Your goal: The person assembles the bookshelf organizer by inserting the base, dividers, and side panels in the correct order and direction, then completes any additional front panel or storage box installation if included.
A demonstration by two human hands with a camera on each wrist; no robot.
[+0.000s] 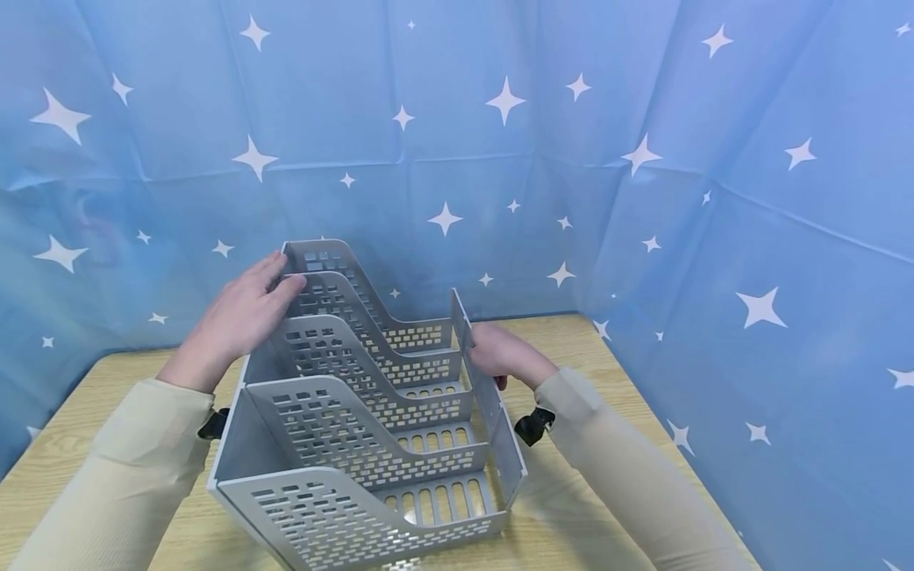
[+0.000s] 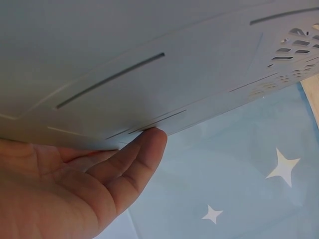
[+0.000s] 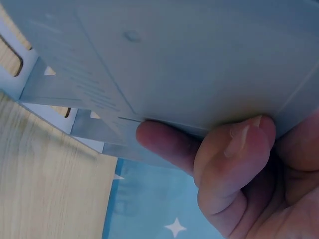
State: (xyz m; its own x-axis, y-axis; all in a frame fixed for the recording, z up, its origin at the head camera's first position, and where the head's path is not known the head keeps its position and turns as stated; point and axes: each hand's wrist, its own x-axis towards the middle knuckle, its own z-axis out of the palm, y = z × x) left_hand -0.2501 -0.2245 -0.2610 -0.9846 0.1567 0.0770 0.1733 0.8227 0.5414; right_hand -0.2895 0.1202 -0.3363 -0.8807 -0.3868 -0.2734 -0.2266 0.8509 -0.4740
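A grey plastic file organizer (image 1: 336,424) with several perforated dividers stands upright. In the head view my left hand (image 1: 239,313) grips its tall left wall near the far corner. Its thumb lies over a divider's top edge. The left wrist view shows the fingers (image 2: 142,159) against the wall's outer face. On the opposite side, my right hand (image 1: 503,353) touches the low front panel (image 1: 508,452) from outside. In the right wrist view its fingers (image 3: 234,169) are curled, and one straighter digit (image 3: 162,142) presses the panel. The panel hides part of this hand.
The organizer stands on a light wooden table (image 1: 571,515). Blue cloth (image 1: 443,79) with white stars hangs behind the table and along its right side. Black straps (image 1: 534,427) circle both wrists.
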